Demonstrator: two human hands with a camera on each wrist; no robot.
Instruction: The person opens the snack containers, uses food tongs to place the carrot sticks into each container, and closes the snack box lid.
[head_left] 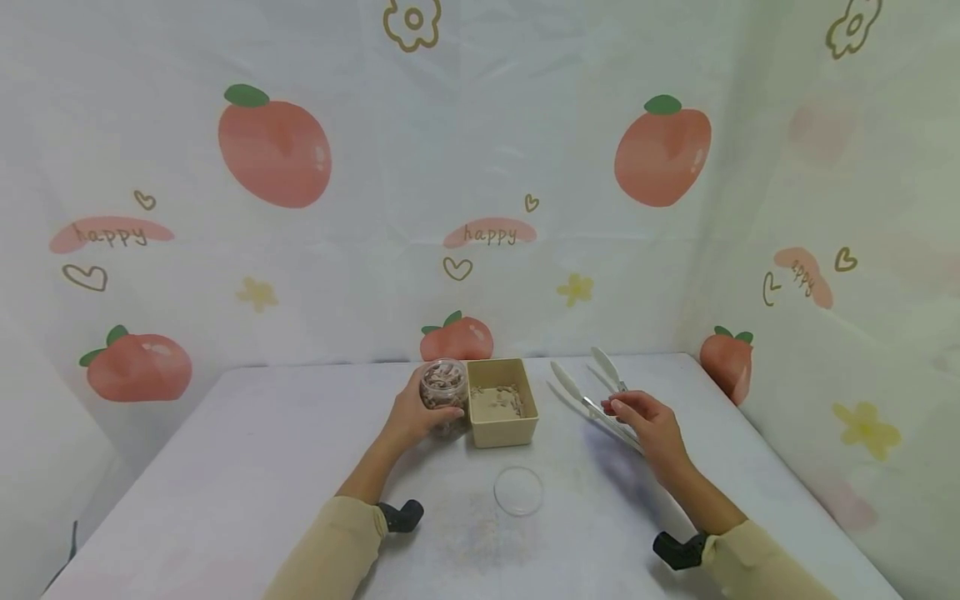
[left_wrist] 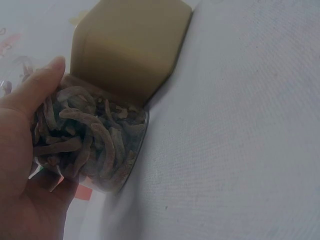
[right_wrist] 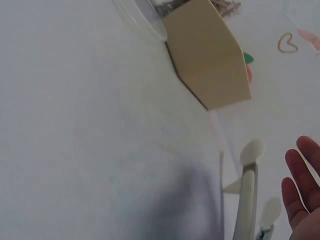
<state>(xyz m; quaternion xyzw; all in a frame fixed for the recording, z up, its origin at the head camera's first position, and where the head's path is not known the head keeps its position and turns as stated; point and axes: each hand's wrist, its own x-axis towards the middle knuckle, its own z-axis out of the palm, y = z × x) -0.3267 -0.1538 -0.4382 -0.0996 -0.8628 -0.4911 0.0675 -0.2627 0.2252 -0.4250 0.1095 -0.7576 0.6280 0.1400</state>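
Observation:
My left hand grips a clear jar from its left side, thumb across the front. Brown, curled dried pieces show through the jar's wall in the left wrist view. Right beside the jar stands a beige rectangular box with some of the same pieces inside. My right hand is over the tongs, which have two white tips spread apart. In the right wrist view its fingers are extended alongside the tongs. The hand hides part of the tongs in the head view.
A clear round lid lies on the white-covered table in front of the box. Behind the table hangs a white curtain printed with fruit, and it continues along the right side.

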